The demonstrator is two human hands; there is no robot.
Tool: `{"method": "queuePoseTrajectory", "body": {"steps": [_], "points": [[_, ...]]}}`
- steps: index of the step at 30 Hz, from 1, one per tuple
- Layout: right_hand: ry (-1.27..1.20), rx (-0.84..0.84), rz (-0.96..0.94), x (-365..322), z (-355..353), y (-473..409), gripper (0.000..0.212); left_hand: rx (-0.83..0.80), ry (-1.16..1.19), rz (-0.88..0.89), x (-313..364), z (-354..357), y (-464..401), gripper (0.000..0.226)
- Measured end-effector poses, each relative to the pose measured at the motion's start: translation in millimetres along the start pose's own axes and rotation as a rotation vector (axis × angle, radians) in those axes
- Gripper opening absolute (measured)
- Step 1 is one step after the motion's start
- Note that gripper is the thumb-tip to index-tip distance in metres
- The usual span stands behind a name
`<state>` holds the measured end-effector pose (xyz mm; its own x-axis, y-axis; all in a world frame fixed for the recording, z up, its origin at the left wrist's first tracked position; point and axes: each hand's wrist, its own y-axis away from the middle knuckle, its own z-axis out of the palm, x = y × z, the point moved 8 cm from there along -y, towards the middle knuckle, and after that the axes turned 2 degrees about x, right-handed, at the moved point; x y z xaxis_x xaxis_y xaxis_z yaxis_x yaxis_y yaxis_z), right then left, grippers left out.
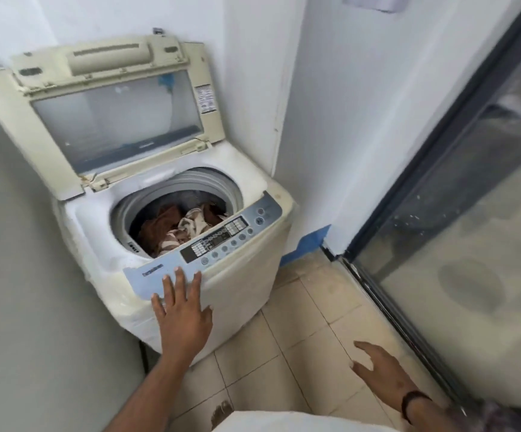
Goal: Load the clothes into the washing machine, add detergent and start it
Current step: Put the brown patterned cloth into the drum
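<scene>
- A dark brand word is showing on the pale blue control panel of the washing machine, near its left end, but it is blurring past reading.
- Small markings are sitting around the panel's buttons and display; none is coming through legibly.
- A printed sticker is clinging to the right frame of the raised lid, its lines too small to read.

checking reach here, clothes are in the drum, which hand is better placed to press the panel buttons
Left. The left hand lies open with fingertips on the control panel, just short of the buttons. The right hand hangs open over the floor, away from the washing machine.
</scene>
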<state>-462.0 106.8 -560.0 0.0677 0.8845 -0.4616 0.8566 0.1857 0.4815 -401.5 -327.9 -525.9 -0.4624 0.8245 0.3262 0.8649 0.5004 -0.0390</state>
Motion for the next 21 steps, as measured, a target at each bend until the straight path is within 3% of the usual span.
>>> {"method": "queuePoseTrajectory", "body": {"steps": [4,11,15,21], "points": [[-0.148,0.191,0.086,66.8,-30.2,41.9,0.038,-0.216,0.089,0.034,59.6,43.2,48.0,0.074],[-0.335,0.378,0.105,156.0,-75.7,105.8,0.025,-0.608,0.234,0.39,260.3,95.0,151.0,0.064],[-0.447,0.434,0.165,226.8,-81.8,149.4,0.023,-0.726,0.288,0.519,350.0,105.5,214.2,0.057],[-0.646,0.587,0.389,338.4,-72.9,229.7,0.02,-0.915,0.195,0.585,423.3,148.8,282.8,0.056]]}}
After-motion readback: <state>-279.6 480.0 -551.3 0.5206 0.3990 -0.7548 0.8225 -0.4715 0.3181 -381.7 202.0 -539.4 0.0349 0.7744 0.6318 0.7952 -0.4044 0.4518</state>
